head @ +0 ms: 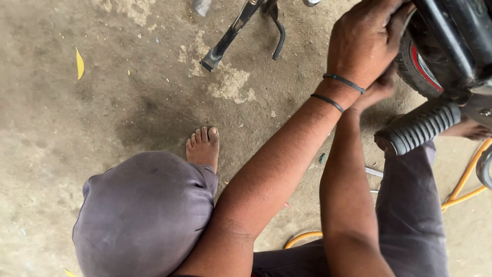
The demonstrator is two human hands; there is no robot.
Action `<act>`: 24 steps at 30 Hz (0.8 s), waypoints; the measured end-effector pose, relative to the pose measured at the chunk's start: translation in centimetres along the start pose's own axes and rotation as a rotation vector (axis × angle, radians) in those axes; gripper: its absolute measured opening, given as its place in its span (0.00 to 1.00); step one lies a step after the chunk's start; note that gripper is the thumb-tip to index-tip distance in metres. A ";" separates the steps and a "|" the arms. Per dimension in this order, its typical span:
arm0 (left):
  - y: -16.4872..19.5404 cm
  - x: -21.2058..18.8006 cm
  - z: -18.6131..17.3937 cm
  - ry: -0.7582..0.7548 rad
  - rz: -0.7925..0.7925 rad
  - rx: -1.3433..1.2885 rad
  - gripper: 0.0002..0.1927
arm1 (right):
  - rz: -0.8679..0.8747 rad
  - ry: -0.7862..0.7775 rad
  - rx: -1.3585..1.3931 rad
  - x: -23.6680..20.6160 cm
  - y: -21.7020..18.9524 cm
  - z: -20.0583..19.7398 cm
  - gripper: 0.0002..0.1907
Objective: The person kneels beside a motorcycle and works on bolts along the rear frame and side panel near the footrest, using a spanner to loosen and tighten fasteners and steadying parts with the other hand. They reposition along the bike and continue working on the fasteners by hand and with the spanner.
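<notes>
- Motorcycle [451, 46] filled the upper right corner; I saw its wheel with the red rim stripe [417, 66] behind both hands.
- Left hand [361, 43] lay flat over the tyre, fingers curled around its edge, gripping it.
- Right hand [376, 91] sat tucked beneath the left; I could not tell its grip.
- Judgement: steady pressure close to the wheel would serve best.
- Ribbed footpeg [417, 128] crowded the right forearm.
- Side stand [230, 33] and yellow hose [464, 182] lay nearby on the dirt floor [77, 128].
</notes>
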State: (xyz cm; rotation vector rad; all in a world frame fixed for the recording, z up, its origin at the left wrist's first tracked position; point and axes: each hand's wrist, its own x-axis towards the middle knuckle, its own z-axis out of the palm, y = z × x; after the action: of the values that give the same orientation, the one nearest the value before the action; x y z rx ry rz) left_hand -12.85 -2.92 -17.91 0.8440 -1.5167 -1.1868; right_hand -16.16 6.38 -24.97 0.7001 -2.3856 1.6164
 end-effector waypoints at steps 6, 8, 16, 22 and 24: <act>0.9 1.3 -1.6 -0.208 -0.162 -0.028 0.09 | 0.108 -0.131 -0.038 -0.3 -0.2 -3.8 0.19; 1.0 1.6 -1.8 -0.150 -0.051 -0.277 0.19 | -0.052 -0.052 -0.045 0.3 -0.8 -5.7 0.20; 0.6 0.9 -0.7 -0.118 -0.142 -0.464 0.25 | -0.270 -0.155 -0.518 5.3 -2.7 -12.9 0.22; -0.4 1.1 -0.9 -0.160 -0.145 -0.551 0.27 | -0.397 -0.111 -0.442 5.0 -1.0 -12.3 0.22; -0.6 1.2 -0.9 -0.164 -0.158 -0.570 0.25 | -0.133 -0.076 -0.723 5.8 -1.3 -12.4 0.28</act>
State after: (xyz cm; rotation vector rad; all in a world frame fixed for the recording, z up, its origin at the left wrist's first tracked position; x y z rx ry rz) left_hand -12.34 -4.43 -18.17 0.4927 -1.1511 -1.7293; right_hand -22.00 15.61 -16.68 0.7398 -2.6334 0.5934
